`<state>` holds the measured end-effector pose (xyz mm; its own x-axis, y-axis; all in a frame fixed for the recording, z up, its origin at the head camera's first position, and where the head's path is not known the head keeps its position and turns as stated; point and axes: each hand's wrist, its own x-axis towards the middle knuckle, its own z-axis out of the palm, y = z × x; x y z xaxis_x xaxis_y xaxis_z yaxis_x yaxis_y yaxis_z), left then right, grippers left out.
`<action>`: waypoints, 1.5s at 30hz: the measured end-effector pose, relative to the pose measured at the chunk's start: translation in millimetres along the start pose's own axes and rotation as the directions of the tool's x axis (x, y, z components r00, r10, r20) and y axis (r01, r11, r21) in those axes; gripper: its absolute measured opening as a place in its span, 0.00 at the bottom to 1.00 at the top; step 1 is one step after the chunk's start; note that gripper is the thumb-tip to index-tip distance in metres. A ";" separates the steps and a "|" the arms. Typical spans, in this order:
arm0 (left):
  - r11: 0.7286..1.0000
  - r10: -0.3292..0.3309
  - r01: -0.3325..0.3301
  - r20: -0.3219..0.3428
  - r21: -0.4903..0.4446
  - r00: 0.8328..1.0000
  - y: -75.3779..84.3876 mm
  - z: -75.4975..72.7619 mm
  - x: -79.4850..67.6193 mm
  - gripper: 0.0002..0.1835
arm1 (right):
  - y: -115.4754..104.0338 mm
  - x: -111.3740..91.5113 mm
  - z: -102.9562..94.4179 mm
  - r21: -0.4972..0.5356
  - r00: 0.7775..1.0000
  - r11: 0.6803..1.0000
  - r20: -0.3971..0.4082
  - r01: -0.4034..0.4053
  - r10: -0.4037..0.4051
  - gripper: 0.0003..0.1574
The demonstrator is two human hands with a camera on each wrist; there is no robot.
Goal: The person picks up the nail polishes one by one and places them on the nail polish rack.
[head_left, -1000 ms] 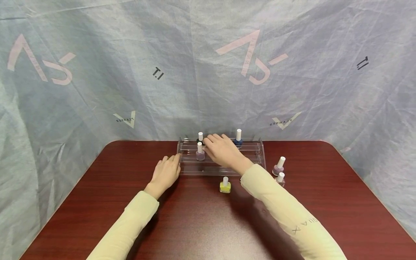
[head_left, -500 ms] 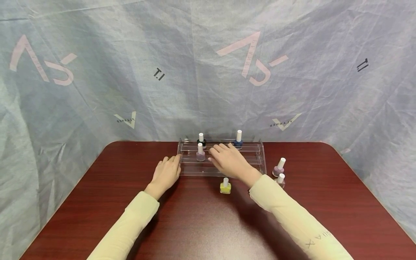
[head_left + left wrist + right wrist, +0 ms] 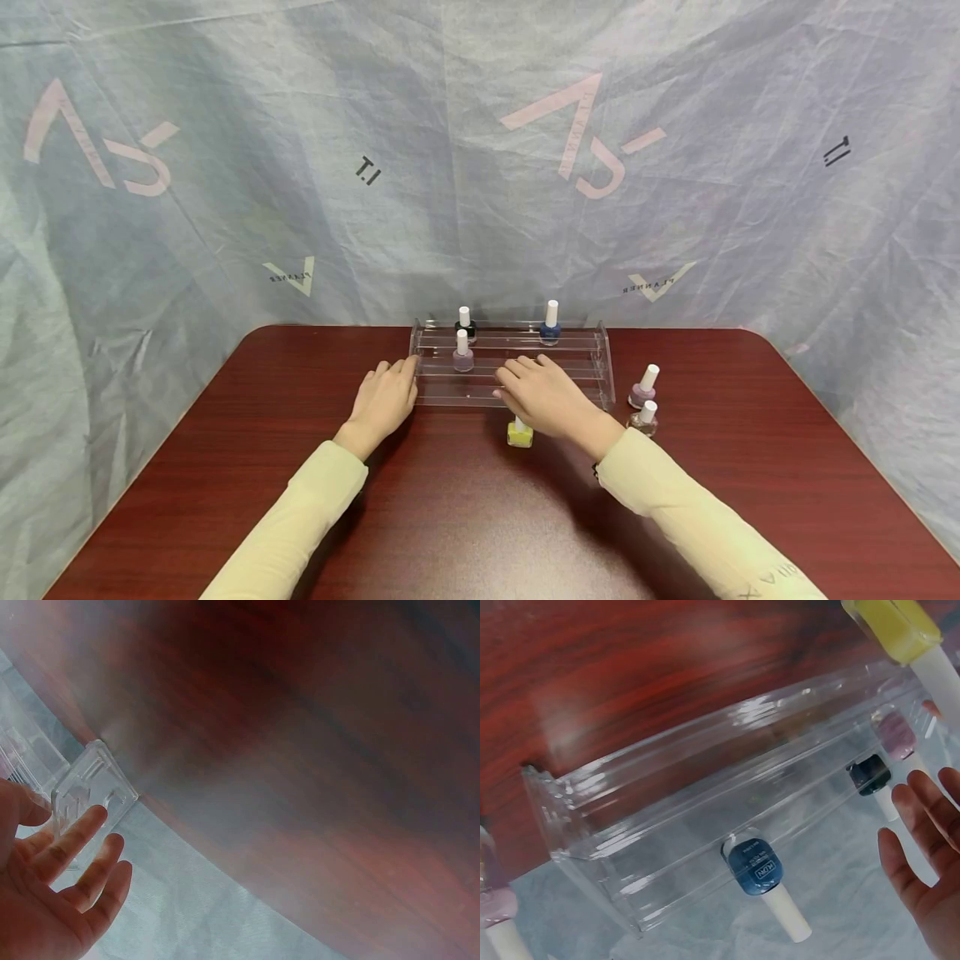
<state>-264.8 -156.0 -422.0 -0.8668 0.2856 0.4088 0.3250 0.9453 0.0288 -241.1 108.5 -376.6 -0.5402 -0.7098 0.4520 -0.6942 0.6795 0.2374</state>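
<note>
Yellow polish in a small bottle (image 3: 519, 434) stands upright on the dark wood surface (image 3: 465, 517), just in front of the clear plastic rack (image 3: 592, 367) and directly beneath the right hand (image 3: 547, 398), which is held over it with fingers spread and nothing gripped — the nearer hand by far. The left hand (image 3: 382, 400) is laid open against the rack's left end. The rack's long axis is set left to right. On the blue bottle (image 3: 754, 866) a label is seen, too small to be read; "PLANNER" is printed on the backdrop (image 3: 658, 285).
</note>
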 end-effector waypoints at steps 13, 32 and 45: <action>1.000 -0.003 0.003 0.015 -0.002 1.000 0.4 -1.2 -0.9 0.19 | -4.3 -22.9 2.8 -0.001 0.999 0.999 -0.005 0.053 -0.053 0.11; 1.000 -0.002 0.002 0.014 0.001 1.000 0.2 -1.2 -1.3 0.19 | -7.9 -39.0 12.8 -0.003 0.994 0.994 -0.014 0.112 -0.112 0.07; 1.000 0.001 -0.001 0.000 -0.003 1.000 0.1 -0.6 -0.5 0.19 | -8.0 -41.5 17.6 -0.014 0.992 0.992 0.002 0.124 -0.124 0.04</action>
<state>-264.1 -156.1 -421.7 -0.8666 0.2866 0.4084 0.3270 0.9445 0.0311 -221.5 129.3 -412.4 -0.4511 -0.7890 0.4172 -0.7490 0.5888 0.3038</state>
